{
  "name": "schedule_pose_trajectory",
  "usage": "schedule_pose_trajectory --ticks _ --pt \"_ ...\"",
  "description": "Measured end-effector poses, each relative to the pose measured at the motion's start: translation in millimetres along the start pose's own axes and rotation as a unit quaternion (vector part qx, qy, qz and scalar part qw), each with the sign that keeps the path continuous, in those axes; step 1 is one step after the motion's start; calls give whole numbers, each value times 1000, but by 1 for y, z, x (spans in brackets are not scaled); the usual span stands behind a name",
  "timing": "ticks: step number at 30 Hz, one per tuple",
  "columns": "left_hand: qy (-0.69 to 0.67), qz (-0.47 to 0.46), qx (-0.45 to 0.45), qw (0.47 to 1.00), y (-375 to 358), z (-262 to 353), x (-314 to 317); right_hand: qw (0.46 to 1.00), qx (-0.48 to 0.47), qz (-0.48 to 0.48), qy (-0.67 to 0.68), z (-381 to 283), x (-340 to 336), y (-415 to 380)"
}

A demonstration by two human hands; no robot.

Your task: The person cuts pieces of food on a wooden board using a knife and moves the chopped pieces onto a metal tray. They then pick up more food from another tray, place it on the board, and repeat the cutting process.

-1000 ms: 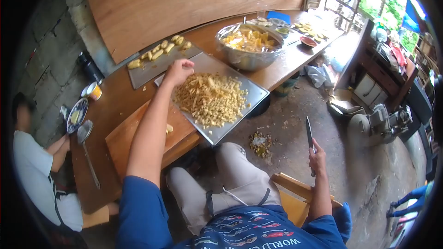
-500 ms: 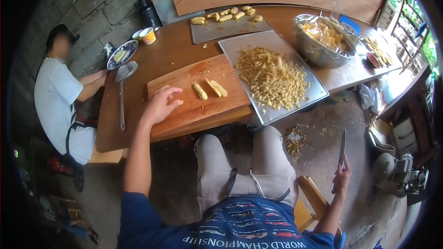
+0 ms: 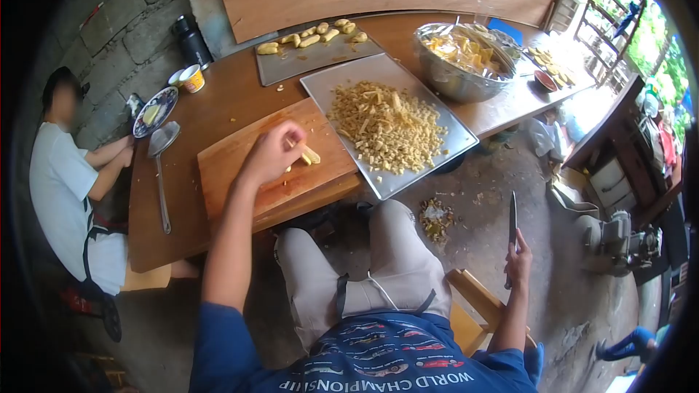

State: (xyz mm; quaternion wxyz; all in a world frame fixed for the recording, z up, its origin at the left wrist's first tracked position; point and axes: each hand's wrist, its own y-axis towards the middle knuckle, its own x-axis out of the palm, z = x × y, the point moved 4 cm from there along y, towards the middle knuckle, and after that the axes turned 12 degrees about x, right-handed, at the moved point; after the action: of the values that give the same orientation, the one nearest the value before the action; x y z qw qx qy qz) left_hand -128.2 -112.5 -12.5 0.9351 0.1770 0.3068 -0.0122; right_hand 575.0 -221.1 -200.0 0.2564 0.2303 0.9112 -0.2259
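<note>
My left hand [image 3: 269,154] is over the board [image 3: 227,169], at the slices [image 3: 312,156], fingers curled; cannot tell whether they meet. The board lies along the near edge of the counter [image 3: 186,196], adjoining the tray [image 3: 453,140]. My right fingers clamp the knife [image 3: 513,217] above the floor [image 3: 466,200].

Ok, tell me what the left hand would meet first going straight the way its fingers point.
The left hand would likely meet the pale yellow pieces on the brown wooden board just ahead of it, though depth is unclear.
</note>
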Motion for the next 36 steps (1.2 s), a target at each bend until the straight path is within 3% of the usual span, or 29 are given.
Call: schedule_pose_trajectory --ticks 4,8,13,19,25,29,36 --pt "13 -9 135 991 120 25 80 1000 16 -3 1 0 -3 0" --pt "-4 -40 80 996 172 10 112 1000 10 -16 11 -6 -3 -5" --pt "-158 -63 26 985 166 -4 103 1000 -7 -17 -6 -15 -1 -7" --pt "-48 -71 60 994 162 8 105 999 -25 -28 -1 -31 3 -19" --pt "83 -63 39 994 173 24 110 999 -48 -3 -8 -38 0 -24" --pt "86 -68 50 993 177 23 117 998 -55 -7 -33 -40 -1 -25" --pt "-45 -62 75 994 178 15 92 996 -80 -6 -30 -41 1 -27"
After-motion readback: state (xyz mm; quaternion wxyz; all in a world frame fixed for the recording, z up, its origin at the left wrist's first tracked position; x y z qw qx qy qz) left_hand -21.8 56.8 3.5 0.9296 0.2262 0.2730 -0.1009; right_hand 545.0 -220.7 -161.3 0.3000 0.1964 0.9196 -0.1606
